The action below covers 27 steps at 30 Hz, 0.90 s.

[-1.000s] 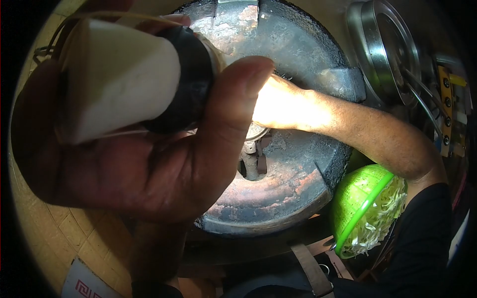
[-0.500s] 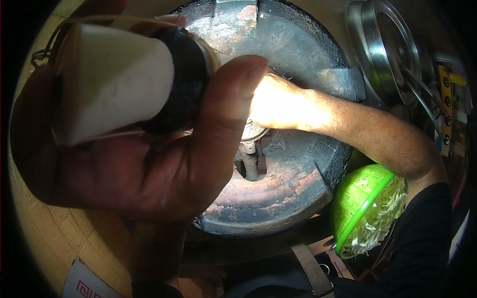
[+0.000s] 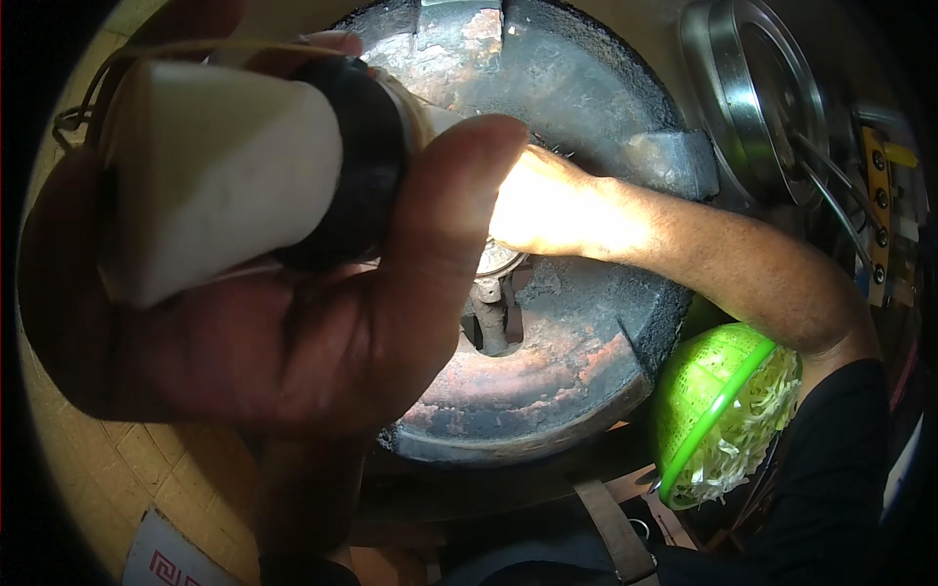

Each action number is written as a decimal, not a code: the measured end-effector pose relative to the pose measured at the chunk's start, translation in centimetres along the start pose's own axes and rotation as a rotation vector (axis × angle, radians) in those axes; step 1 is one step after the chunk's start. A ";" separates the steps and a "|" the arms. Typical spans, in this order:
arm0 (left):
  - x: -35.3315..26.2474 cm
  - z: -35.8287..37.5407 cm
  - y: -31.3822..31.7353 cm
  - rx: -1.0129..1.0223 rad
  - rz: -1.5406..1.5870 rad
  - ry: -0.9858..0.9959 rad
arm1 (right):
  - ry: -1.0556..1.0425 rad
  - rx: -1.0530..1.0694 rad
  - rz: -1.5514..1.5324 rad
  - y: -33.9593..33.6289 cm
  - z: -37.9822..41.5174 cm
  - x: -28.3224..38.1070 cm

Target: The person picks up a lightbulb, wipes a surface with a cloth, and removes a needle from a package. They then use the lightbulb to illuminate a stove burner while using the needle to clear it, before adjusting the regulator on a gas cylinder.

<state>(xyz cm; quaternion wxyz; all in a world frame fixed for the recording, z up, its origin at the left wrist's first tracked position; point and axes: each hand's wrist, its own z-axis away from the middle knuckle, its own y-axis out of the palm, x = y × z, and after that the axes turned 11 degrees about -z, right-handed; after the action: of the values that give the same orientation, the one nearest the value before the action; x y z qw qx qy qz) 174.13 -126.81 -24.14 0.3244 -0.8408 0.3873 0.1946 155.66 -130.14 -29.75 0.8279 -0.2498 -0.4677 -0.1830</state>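
My left hand (image 3: pixel 293 361) is closed around a flashlight (image 3: pixel 230 166) with a white body and a black band, held close to the camera. A thin wire or band runs along it. Bright light falls on my right hand (image 3: pixel 532 207), which reaches in from the right over the middle of a large, round, blackened stove (image 3: pixel 576 322). My right hand is at the burner (image 3: pixel 500 260) in the stove's centre. Its fingers are hidden behind my left thumb and washed out by glare, so I cannot see what they touch.
A green colander (image 3: pixel 708 391) with shredded cabbage (image 3: pixel 747 439) stands tilted beside the stove, under my right elbow. Steel pans or lids (image 3: pixel 752 98) with metal rods lean at the upper right. A yellow strip with dark knobs (image 3: pixel 879 200) lies further right. Tiled floor (image 3: pixel 161 459) shows at left.
The flashlight and my left hand have shifted very slightly downward. My right hand has stayed in place over the burner.
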 end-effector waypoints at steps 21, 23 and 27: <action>0.1 0.0 0.2 0.017 -0.001 -0.008 | -0.049 -0.035 0.056 0.8 -0.3 -0.5; 0.1 0.1 0.2 0.010 0.011 -0.033 | -0.033 -0.076 0.082 0.9 -0.8 -0.7; 0.6 -0.2 -0.2 0.068 0.001 -0.006 | 0.060 0.109 0.096 -0.4 -1.7 -1.1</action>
<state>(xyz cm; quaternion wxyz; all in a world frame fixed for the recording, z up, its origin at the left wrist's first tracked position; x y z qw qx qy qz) 174.68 -127.13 -24.28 0.3537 -0.8285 0.3933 0.1841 156.13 -131.40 -31.34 0.8617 -0.2208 -0.4395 -0.1246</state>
